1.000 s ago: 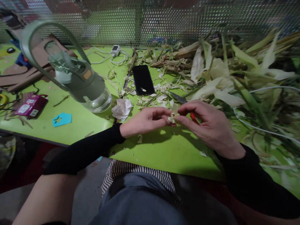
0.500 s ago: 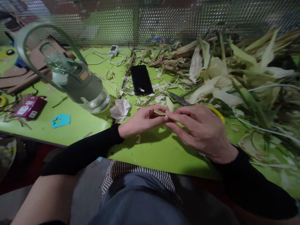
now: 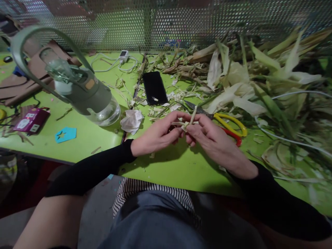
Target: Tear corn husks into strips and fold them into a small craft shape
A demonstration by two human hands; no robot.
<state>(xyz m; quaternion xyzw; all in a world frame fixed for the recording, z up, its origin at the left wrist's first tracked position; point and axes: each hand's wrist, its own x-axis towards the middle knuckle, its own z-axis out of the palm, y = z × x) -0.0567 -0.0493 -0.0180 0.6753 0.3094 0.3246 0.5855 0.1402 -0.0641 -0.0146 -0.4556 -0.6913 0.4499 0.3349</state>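
Both hands meet above the green table (image 3: 168, 169), near its front edge. Between them is a small pale piece of corn husk (image 3: 185, 126) with thin strips sticking out, one of them pointing up. My left hand (image 3: 162, 134) pinches its left side between thumb and fingers. On the right side, my right hand (image 3: 211, 140) grips the same piece, thumb on top and fingers curled behind. Scissors with yellow and red handles (image 3: 229, 123) lie just behind my right hand.
A large heap of corn husks (image 3: 241, 79) fills the right side, crossed by a white cable. Behind the hands lie a black phone (image 3: 155, 86) and crumpled paper (image 3: 131, 121). A tall green bottle (image 3: 90, 91) stands left, near a purple box (image 3: 31, 120).
My right hand has turned and closed in on the husk piece, uncovering the scissor handles. A strip now stands up between the hands. The view has shifted slightly.
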